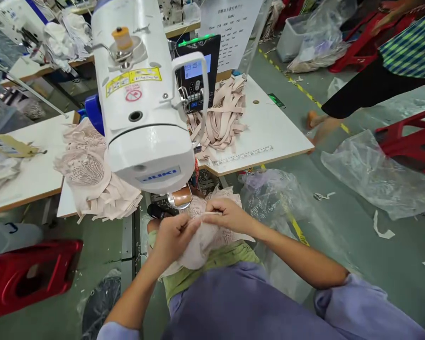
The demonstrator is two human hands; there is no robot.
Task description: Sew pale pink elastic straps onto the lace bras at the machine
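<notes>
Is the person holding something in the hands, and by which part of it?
Yes: the left hand and right hand pinch the pale cloth by a narrow edge, thumbs against fingers.

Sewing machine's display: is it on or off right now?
On: the display glows blue, and the green strip above it is lit.

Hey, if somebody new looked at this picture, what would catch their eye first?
Probably the big white JUKI sewing machine, upper left of centre. Just below its front end, the left hand and right hand pinch pale pink fabric between the fingers. Right of the machine, a heap of beige-pink straps lies on a white table.
</notes>
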